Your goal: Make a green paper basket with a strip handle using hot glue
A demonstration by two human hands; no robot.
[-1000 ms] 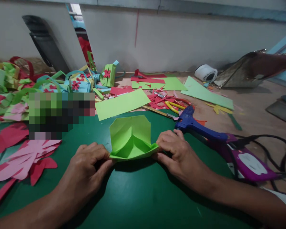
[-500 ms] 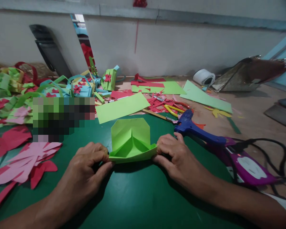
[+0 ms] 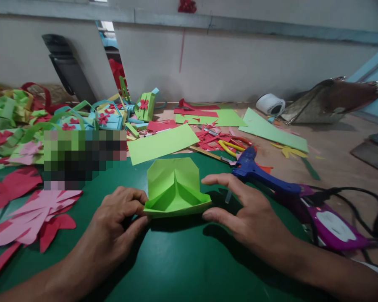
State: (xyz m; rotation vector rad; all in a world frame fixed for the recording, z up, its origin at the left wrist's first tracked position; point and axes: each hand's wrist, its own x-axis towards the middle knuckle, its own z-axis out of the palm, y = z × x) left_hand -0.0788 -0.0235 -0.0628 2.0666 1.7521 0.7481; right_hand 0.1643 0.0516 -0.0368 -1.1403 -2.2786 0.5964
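Note:
A folded light-green paper piece (image 3: 174, 182), with a raised back flap and an open pocket in front, stands on the green work surface (image 3: 179, 256). My left hand (image 3: 121, 220) pinches its left corner between thumb and fingers. At the right corner, my right hand (image 3: 242, 209) has its thumb and index finger spread apart, with the paper just beyond the thumb tip. Behind my right hand lies a blue glue gun (image 3: 264, 174), its nozzle end near the fingers.
Pink paper cutouts (image 3: 38, 214) lie at the left, with finished paper bags (image 3: 107, 117) heaped behind. A flat green sheet (image 3: 164, 142), red scraps (image 3: 211, 138) and yellow-handled scissors (image 3: 229, 147) are further back. A purple device (image 3: 337, 224) with black cables sits at the right.
My right hand has let go of the paper's right corner and opened, fingers spreading. My left hand keeps its pinch on the left corner.

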